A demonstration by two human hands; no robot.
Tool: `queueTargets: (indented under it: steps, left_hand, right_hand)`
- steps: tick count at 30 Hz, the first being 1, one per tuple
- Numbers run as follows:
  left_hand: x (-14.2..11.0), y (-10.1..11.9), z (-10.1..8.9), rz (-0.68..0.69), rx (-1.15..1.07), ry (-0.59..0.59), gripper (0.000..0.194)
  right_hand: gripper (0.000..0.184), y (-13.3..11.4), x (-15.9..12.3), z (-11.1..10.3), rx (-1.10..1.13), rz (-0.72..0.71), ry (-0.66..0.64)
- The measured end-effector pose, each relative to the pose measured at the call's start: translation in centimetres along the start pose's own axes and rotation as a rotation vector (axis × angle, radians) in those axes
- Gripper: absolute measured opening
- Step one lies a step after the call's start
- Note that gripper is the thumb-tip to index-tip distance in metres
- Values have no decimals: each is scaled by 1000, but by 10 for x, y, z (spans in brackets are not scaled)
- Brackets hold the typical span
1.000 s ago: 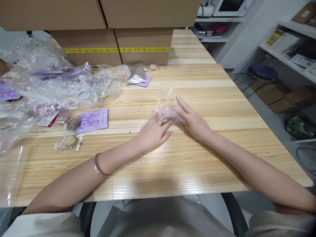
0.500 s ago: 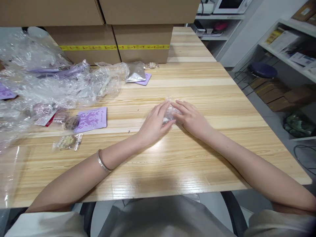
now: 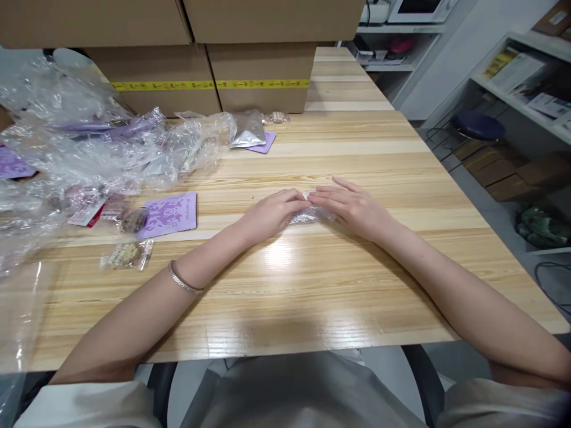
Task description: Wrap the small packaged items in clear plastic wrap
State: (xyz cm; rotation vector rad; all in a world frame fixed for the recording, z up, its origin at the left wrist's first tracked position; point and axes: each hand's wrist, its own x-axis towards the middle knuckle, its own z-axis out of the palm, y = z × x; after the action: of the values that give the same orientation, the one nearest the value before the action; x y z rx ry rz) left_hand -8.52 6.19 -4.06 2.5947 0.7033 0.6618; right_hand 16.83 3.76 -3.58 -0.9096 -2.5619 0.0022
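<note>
A small piece of crinkled clear plastic (image 3: 312, 214) lies on the wooden table (image 3: 285, 285) under both my hands; what is inside it I cannot make out. My left hand (image 3: 273, 215) has its fingers bent together over the left end of the plastic, closed on it. Over the right part, my right hand (image 3: 357, 209) lies flat, its fingers stretched out to the left and slightly apart. The fingertips of the two hands almost meet above the plastic and hide its far side.
To the left are a purple pouch (image 3: 172, 215), a small clear packet (image 3: 126, 254) and a heap of clear plastic bags (image 3: 111, 151). A silver pouch (image 3: 248, 128) lies farther back, before stacked cardboard boxes (image 3: 263, 65). Shelves (image 3: 513, 83) stand to the right.
My left hand has turned lower and flatter, its fingers now drawn together. My right fingers have stretched out over the plastic, which looks wider and lower between the hands.
</note>
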Motion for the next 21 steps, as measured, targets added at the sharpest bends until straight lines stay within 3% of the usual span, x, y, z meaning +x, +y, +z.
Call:
queueTargets:
  steps: [3, 7, 9, 13, 18, 21]
  left_hand:
    - [-9, -2, -5, 15, 105, -62, 42]
    - [-21, -7, -15, 102, 73, -175, 60]
    - [-22, -9, -17, 83, 25, -178, 57]
    - [-14, -10, -15, -34, -117, -54, 42]
    - [-5, -9, -8, -326, -434, 201, 30]
    - [-6, -13, -2, -493, -554, 337, 27]
  right_hand:
    - [50, 5, -12, -2, 47, -35, -20]
    - [68, 2, -21, -6, 145, -27, -96]
    - [74, 0, -22, -6, 210, 22, -119]
    - [75, -1, -18, -2, 281, 146, -84]
    - [30, -9, -8, 6, 382, 362, 58]
    - [36, -1, -2, 14, 495, 593, 130]
